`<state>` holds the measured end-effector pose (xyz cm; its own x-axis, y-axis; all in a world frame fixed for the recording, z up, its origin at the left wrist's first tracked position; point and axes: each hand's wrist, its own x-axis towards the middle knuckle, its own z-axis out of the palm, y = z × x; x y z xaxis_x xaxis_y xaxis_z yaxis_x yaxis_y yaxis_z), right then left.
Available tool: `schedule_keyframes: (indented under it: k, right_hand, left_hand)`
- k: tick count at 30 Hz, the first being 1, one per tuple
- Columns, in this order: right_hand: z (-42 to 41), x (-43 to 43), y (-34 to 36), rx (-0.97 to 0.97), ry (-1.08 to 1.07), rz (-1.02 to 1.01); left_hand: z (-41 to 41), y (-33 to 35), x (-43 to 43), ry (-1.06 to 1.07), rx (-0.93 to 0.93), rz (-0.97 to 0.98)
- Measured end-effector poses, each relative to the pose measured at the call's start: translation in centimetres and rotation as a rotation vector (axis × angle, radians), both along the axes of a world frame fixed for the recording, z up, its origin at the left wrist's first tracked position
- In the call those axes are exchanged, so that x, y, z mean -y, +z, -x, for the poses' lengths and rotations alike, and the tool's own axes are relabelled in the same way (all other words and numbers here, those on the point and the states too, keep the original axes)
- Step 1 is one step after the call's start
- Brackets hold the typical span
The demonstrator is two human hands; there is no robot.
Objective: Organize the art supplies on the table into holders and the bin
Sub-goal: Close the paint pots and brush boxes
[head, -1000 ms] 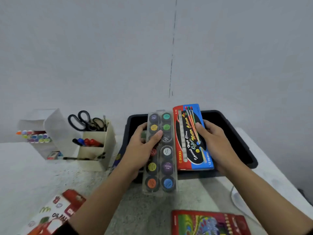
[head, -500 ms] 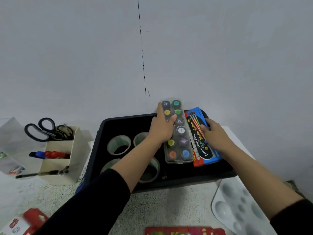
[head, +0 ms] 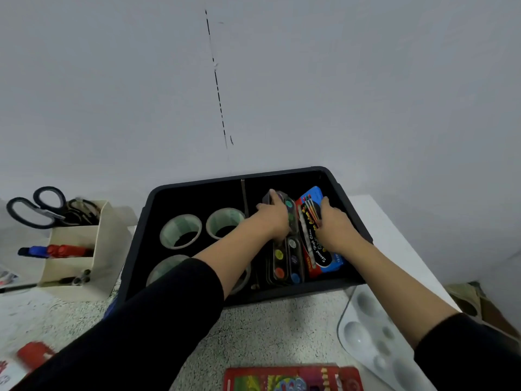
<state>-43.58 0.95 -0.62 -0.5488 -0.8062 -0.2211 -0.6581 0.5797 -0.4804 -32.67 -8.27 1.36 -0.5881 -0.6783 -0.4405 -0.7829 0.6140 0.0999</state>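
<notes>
Standing at nine o'clock, the holder (head: 76, 263): cream, with scissors (head: 36, 210) and red and blue markers (head: 56, 251), well apart from the bin.
Tape rolls (head: 180, 231): pale rings lying in the bin's left half, at nine o'clock of the left hand.
Bin (head: 296, 293): black, at the table's centre, now taking both loads in its right compartment.
Left hand (head: 272, 215): fingers curl over the upper end of the paint-pot set and grip it.
Paint-pot set (head: 284, 258): a second ago it hung over the bin's near rim; it now sits deep in the right compartment, tilted on its long edge.
Watercolour box (head: 310, 246): red and blue, at three o'clock of the pots and touching them; it too has dropped from above the rim to inside the bin.
Right hand (head: 335, 224): thumb lifted against the box's face, other fingers wrapped round its far side and mostly hidden.
Meaning: both sets look all but stowed, with only the release left.
Left on the table: a white palette (head: 375, 334) at five o'clock of the bin and a red pack (head: 293, 379) at six.
</notes>
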Motion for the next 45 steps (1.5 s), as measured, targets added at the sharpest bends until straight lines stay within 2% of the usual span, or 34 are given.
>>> schedule_keyframes:
  k: [3, 8, 13, 19, 26, 29, 31, 33, 35, 37, 39, 41, 45]
  right_hand:
    - [-0.1, 0.1, -0.1, -0.047, 0.031, -0.009]
    - [-0.5, -0.6, -0.9, -0.157, 0.145, -0.062]
    - [-0.6, -1.3, -1.0, -0.211, 0.308, -0.18]
    - [-0.9, -2.7, -1.1, -0.249, 0.375, -0.197]
    - [-1.6, -3.0, -1.0, -0.266, 0.292, -0.119]
    - [-2.1, -3.5, -0.6, -0.312, 0.2, 0.034]
    - [-3.1, -4.4, 0.0, -0.413, 0.154, 0.235]
    - [-4.8, -5.8, 0.8, -0.407, 0.136, 0.499]
    - [-7.0, -7.7, 1.2, -0.318, 0.218, 0.711]
    - [-9.4, -9.6, 1.3, -0.232, 0.365, 0.761]
    - [-11.5, -11.0, 1.1, -0.151, 0.538, 0.654]
    - [-13.2, -11.3, 0.7, -0.139, 0.728, 0.437]
    - [-15.8, -10.6, -1.0, -0.331, 0.906, -0.064]
  left_hand:
    - [-0.6, 1.2, -0.4, -0.074, 0.06, 0.122]
    - [-2.2, 0.3, -0.5, -0.351, -0.028, 0.198]
    - [-3.2, -1.5, -0.7, -0.463, 0.076, 0.366]
    - [-2.8, -0.9, -0.8, -0.458, 0.091, 0.384]
    - [-3.1, -0.7, -0.9, -0.456, 0.046, 0.363]
    - [-4.2, -0.5, -0.7, -0.435, -0.109, 0.306]
    - [-5.8, 0.2, -1.3, -0.367, -0.371, 0.154]
    - [-8.3, 1.4, -3.0, -0.274, -0.659, 0.008]
    - [-11.6, 2.2, -5.1, -0.215, -0.859, -0.013]
    - [-15.6, 2.0, -6.8, -0.177, -0.957, 0.046]
    - [-19.4, 1.0, -7.6, -0.13, -0.996, 0.127]
    - [-22.7, -0.3, -7.9, -0.086, -0.963, 0.207]
    - [-27.5, -2.3, -8.7, -0.054, -0.926, 0.245]
